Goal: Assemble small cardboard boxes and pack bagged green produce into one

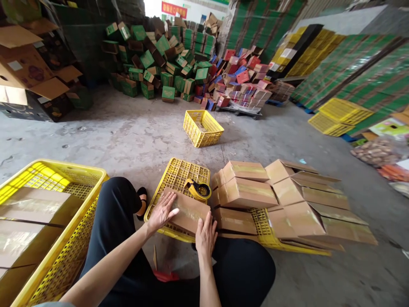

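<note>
A small brown cardboard box (189,209) with a strip of clear tape along its top lies in front of my knees on a yellow plastic crate (179,168). My left hand (162,212) rests flat on the left end of the box, fingers stretched out. On its right end lies my right hand (206,233), also flat with the fingers extended. Just behind the box, a yellow tape dispenser (197,190) with a dark roll core sits on the crate's grid.
Several brown boxes (251,192) are piled to the right, some with raised flaps (332,204). At left, a large yellow crate (96,179) holds taped boxes (30,213). Another yellow crate (204,128) stands on the concrete floor ahead, before heaped green cartons (147,59).
</note>
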A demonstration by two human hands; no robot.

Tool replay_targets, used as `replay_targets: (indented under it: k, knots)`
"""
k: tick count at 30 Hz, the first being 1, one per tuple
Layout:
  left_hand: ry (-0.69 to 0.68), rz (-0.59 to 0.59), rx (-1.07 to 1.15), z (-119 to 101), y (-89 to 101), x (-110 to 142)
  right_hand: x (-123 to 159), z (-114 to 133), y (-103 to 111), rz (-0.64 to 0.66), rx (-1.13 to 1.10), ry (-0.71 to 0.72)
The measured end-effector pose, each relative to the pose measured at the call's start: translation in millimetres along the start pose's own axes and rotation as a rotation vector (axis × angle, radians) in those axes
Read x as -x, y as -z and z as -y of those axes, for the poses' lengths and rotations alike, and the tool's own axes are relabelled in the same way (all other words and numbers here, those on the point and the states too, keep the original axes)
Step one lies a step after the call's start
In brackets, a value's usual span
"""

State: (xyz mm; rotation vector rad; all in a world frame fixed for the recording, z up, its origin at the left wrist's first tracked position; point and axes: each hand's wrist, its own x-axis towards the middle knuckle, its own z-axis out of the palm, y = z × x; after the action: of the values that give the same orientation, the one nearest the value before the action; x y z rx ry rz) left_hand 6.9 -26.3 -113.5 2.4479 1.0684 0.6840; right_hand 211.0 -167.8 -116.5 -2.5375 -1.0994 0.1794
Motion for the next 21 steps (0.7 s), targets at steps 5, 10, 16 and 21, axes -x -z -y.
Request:
replay_targets:
  k: [5,10,16,21]
  knots:
    - [0.106,-0.102,0.165,-20,3.1,4,16,16,-9,-0.21,-0.05,0.109]
    - [-0.053,0.083,0.273,-59,-8.2,4,42,59,-25,-0.013,0.049,0.673]
    - [-0.076,0.113,-0.031,-37,-7.2,27,45,28,-8,0.063,0.152,0.397]
    - [0.066,-0.03,-0.246,-11,4.7,45,42,-5,9,0.025,0.164,0.033]
